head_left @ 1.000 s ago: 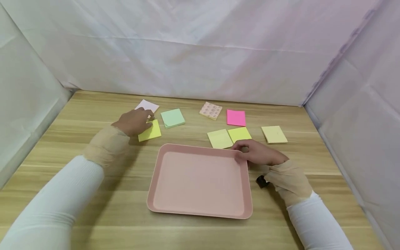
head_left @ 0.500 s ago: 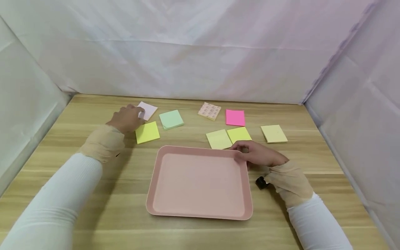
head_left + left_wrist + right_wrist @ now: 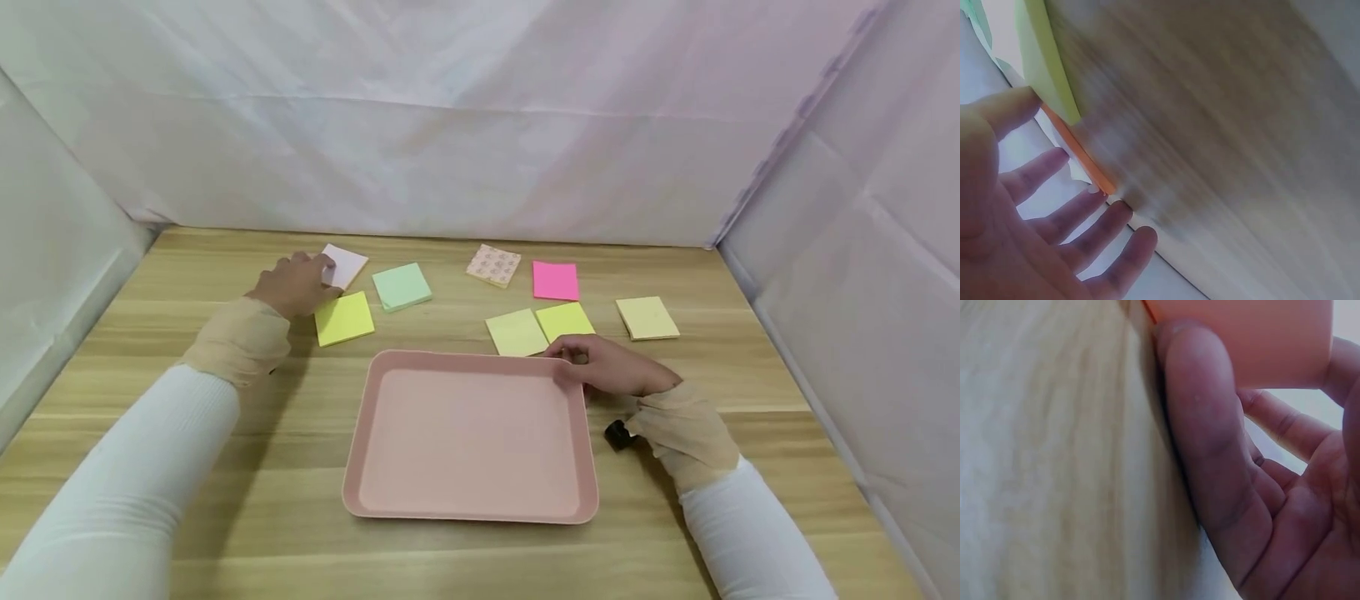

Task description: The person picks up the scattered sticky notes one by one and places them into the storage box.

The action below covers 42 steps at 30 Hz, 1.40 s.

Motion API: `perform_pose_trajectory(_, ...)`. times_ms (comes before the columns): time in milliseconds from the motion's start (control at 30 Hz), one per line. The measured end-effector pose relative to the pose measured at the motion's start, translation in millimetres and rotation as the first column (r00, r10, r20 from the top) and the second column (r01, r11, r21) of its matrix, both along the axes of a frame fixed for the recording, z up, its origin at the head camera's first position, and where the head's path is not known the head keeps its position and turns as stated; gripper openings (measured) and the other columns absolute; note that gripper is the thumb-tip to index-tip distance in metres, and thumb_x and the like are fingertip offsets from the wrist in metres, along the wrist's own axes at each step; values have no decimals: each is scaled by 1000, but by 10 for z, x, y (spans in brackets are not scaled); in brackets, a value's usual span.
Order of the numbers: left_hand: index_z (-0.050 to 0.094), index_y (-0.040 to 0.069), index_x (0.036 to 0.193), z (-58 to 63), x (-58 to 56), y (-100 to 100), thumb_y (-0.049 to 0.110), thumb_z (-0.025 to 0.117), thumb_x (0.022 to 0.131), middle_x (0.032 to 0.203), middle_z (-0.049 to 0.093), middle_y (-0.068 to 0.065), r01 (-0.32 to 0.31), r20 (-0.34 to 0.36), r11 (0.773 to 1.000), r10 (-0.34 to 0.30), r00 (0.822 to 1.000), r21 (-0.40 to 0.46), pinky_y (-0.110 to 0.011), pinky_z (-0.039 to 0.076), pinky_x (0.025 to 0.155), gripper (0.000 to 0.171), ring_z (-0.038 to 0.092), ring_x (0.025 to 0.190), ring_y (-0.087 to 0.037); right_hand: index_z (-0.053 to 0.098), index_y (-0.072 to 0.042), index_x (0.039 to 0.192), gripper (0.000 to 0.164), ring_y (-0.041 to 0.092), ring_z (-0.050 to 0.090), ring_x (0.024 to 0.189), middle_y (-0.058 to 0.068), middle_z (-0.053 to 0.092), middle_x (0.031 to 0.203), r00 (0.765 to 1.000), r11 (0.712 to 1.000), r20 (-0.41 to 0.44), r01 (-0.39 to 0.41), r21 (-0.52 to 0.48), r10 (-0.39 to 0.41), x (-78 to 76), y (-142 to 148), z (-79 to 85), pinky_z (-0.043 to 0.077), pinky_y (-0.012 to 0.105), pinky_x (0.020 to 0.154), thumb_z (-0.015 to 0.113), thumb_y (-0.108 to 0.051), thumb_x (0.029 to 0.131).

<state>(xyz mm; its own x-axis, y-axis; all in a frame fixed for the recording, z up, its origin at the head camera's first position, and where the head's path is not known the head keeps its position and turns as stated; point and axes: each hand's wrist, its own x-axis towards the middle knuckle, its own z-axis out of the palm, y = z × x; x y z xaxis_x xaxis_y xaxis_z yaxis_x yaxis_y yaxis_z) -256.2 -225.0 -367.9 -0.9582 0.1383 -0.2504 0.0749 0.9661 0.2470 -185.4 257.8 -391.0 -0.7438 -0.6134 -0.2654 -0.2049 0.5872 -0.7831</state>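
Note:
My left hand (image 3: 295, 285) is over the left edge of a white sticky-note pad (image 3: 347, 265), its fingers spread and gently bent. In the left wrist view, the thumb and fingertips lie close to the pad's orange edge (image 3: 1091, 164); firm contact cannot be told. Just nearer lies a yellow sticky-note pad (image 3: 344, 319), its corner close to the thumb. At the far right corner of a pink tray (image 3: 465, 442), my right hand (image 3: 618, 367) pinches the rim, thumb on one side and fingers on the other.
To the right of the white pad lies a green pad (image 3: 402, 287). Further right are a patterned pad (image 3: 493, 265), a pink pad (image 3: 556, 281), a pale yellow pad (image 3: 516, 333), a bright yellow pad (image 3: 565, 321) and a cream pad (image 3: 648, 317). White cloth (image 3: 420, 167) walls the table.
The left hand has shifted off the yellow pad to the white pad's left edge, its fingers now spread by it. The right hand stays on the tray corner. The head view drifts slightly.

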Motion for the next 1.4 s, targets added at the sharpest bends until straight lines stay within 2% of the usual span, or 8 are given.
perform_pose_trajectory(200, 40, 4, 137, -46, -11, 27, 43, 54, 96, 136, 38, -34, -9, 11, 1000, 9, 1000, 14, -72, 38, 90, 58, 38, 121, -57, 66, -18, 121, 23, 17, 56, 74, 7, 57, 90, 1000, 1000, -10, 10, 8, -10, 4, -3, -17, 50, 27, 65, 62, -24, 100)
perform_pose_trajectory(300, 39, 3, 139, -67, -3, 52, 46, 52, 97, 135, 40, -35, -23, 19, 1000, 23, 1000, 13, -72, 39, 90, 62, 38, 121, -57, 66, -18, 121, 22, 18, 56, 77, 7, 57, 91, 1000, 1000, -17, 8, 7, -8, 3, 4, -29, 49, 26, 67, 62, -24, 99)
perform_pose_trajectory(467, 33, 3, 148, 8, 68, 99, 48, 49, 99, 141, 35, -37, -37, 51, 999, 36, 998, 13, -73, 38, 92, 68, 34, 126, -59, 66, -19, 121, 22, 19, 56, 81, 7, 57, 93, 1000, 1000, -26, 13, 13, -13, -4, 3, -23, 49, 26, 70, 62, -24, 99)
perform_pose_trajectory(600, 32, 3, 149, 61, 143, 138, 43, 49, 100, 146, 31, -36, -24, 82, 999, 21, 996, 37, -74, 36, 95, 66, 32, 129, -59, 66, -18, 122, 23, 18, 57, 77, 7, 57, 92, 1000, 999, -6, 24, 21, -23, 7, 1, 1, 50, 27, 67, 62, -24, 100)
perform_pose_trajectory(767, 39, 4, 145, 104, 272, 149, 39, 53, 98, 147, 32, -33, 6, 57, 1000, -7, 998, 18, -74, 37, 93, 60, 33, 131, -59, 66, -18, 122, 23, 18, 57, 78, 7, 58, 91, 1000, 1000, -23, 16, 14, -16, -8, -10, 11, 49, 26, 68, 62, -25, 100)
perform_pose_trajectory(967, 46, 7, 144, 111, 429, 191, 39, 56, 97, 144, 42, -29, 59, 23, 998, -60, 998, 1, -73, 39, 91, 58, 41, 127, -55, 65, -18, 122, 24, 18, 56, 79, 6, 58, 91, 999, 999, -31, 17, 33, -16, -3, 0, 18, 48, 26, 70, 62, -25, 100)
perform_pose_trajectory(1233, 46, 5, 146, 112, 509, 236, 42, 57, 95, 143, 44, -30, 94, 0, 995, -94, 996, -36, -72, 40, 91, 65, 45, 124, -55, 65, -18, 122, 24, 19, 56, 79, 7, 58, 92, 999, 999, -24, 24, 32, -23, 3, 20, 25, 49, 27, 69, 63, -27, 99)
perform_pose_trajectory(1400, 47, 5, 145, 119, 552, 196, 47, 60, 92, 143, 45, -30, 105, 0, 993, -105, 994, -52, -72, 41, 88, 69, 47, 122, -53, 65, -18, 122, 25, 18, 57, 69, 8, 57, 91, 1000, 1000, -9, 28, 12, -28, 14, -2, -4, 51, 28, 64, 63, -27, 99)
